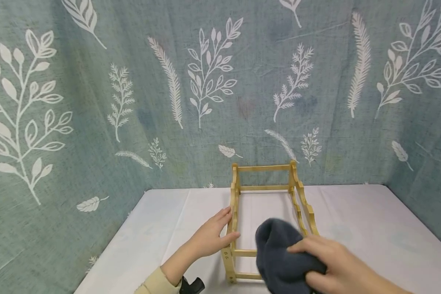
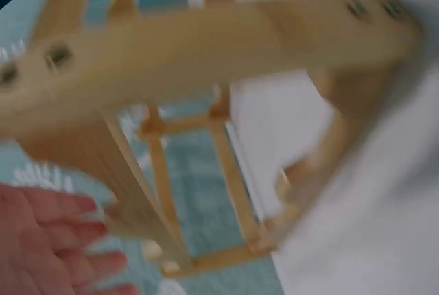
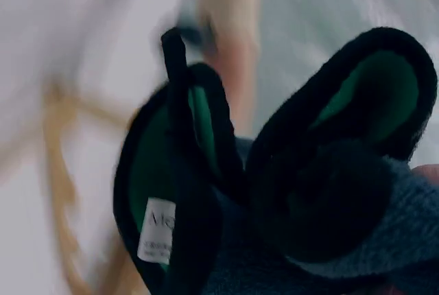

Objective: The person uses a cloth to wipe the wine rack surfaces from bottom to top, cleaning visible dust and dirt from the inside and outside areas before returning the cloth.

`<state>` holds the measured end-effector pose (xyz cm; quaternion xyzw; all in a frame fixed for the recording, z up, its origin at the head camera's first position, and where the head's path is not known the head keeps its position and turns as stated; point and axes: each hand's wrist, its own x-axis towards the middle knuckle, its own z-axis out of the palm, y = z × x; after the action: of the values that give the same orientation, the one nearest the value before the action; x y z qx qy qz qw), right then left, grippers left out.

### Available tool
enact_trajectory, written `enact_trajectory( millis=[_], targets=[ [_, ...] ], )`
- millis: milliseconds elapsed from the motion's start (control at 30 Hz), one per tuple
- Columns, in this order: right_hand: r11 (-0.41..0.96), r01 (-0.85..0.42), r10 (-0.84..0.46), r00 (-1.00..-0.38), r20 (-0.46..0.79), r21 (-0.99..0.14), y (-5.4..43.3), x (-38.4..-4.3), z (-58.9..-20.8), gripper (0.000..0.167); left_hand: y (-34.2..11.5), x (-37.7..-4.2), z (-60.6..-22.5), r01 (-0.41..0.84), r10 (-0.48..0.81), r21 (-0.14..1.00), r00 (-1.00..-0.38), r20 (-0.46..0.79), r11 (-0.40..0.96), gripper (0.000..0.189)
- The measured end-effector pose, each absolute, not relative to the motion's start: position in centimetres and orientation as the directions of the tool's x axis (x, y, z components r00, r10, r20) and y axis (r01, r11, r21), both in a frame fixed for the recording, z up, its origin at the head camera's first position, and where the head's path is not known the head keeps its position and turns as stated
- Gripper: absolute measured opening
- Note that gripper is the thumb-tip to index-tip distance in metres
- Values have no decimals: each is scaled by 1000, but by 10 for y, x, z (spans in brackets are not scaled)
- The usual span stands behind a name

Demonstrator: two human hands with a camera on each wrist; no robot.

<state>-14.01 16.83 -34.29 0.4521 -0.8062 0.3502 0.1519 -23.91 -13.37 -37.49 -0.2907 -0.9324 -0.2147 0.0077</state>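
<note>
A light wooden rack (image 1: 264,167) of rails and scalloped side pieces stands on the white table (image 1: 371,228). My left hand (image 1: 214,234) rests against the rack's left side rail, fingers straight and thumb touching the rail. The left wrist view shows the rack (image 2: 206,41) close and blurred, with the left hand (image 2: 48,247) beside it. My right hand (image 1: 334,265) grips a dark grey fleece cloth (image 1: 279,253) over the rack's near right corner. In the right wrist view the cloth (image 3: 322,199) shows a green lining and a white label (image 3: 158,230).
A teal fabric backdrop (image 1: 132,102) with white leaf prints closes off the back and both sides of the table. A black wrist-mounted device (image 1: 192,285) shows at my left sleeve. Bare tabletop lies left and right of the rack.
</note>
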Motion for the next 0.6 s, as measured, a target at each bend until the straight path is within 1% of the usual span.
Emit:
enact_trajectory(
  millis=[100,167,233,267,333,433,600],
  targets=[
    [290,-833,-770,-496,402,-472,138,-144,-367,27,-127,-235,-371,486,501,414,-862,80,770,81],
    [303,-831,-812,-481,329,-466,119,-148,-384,25,-124,-234,-369,454,479,428,-876,55,782,83],
    [345,-829,-828,-490,274,-439,102,-151,-398,23,-123,-234,-369,429,462,448,-886,41,784,83],
    [357,-832,-829,-492,266,-424,94,-153,-406,22,-123,-235,-369,421,455,456,-889,39,784,81],
    [409,-833,-822,-514,246,-373,81,-157,-418,22,-124,-236,-371,414,448,470,-893,45,780,78],
    [514,-814,-798,-570,198,-271,65,-162,-431,27,-125,-237,-375,418,442,483,-894,69,770,71],
    [609,-790,-770,-609,191,-66,50,-161,-445,33,-125,-235,-379,425,432,488,-896,104,762,66]
  ],
)
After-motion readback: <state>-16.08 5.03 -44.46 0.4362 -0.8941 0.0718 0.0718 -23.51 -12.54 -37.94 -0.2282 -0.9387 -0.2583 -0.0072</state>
